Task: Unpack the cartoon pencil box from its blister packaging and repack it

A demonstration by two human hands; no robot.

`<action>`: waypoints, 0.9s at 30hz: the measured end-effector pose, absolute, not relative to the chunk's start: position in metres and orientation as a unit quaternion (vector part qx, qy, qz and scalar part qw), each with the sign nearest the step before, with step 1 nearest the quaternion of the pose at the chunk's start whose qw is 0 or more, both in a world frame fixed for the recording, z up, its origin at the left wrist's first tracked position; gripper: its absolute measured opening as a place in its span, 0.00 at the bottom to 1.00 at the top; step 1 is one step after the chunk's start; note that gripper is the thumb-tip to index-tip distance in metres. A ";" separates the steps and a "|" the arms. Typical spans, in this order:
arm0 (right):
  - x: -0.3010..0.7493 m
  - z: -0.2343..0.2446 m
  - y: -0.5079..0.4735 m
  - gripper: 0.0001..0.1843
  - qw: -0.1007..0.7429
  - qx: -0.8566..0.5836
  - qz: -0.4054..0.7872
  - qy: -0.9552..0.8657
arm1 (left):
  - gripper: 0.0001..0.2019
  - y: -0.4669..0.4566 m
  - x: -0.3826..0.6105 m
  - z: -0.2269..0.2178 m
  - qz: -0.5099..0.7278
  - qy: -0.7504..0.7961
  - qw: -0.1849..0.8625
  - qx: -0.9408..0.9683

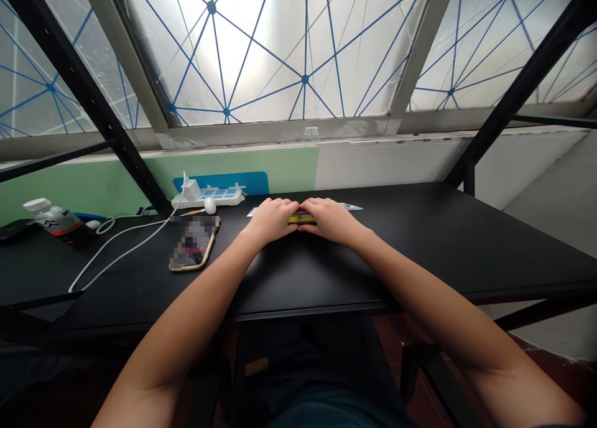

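Observation:
Both my hands rest side by side on the black table, near its far edge. My left hand and my right hand lie palm down with fingers curled over a small flat stack of colourful cards; a yellow and red edge shows between them. More card corners poke out at the left and at the right. Most of the stack is hidden under the fingers.
A phone in a tan case lies left of my hands. Behind it is a white power strip with a charger and a white cable. A bottle lies at far left. Black shelf posts rise on both sides.

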State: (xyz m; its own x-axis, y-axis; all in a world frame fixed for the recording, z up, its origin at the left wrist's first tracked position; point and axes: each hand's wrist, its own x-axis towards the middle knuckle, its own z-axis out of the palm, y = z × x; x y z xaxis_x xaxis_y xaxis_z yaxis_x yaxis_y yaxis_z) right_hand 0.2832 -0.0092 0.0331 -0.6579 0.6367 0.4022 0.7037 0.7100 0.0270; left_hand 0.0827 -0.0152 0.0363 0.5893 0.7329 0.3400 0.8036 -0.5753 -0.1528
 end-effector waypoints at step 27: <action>0.288 0.013 0.003 0.45 0.118 -0.342 0.053 -0.931 | 0.43 0.002 0.061 0.023 -0.115 -0.474 -0.042 -0.872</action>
State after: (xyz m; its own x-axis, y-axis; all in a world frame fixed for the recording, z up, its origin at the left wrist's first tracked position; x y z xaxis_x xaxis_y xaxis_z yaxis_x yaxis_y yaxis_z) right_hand 0.2876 0.0029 0.0132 -0.7387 0.6487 0.1831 0.6237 0.7608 -0.1795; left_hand 0.0610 0.0020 0.0232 0.5240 0.8366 0.1599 0.8171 -0.5467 0.1828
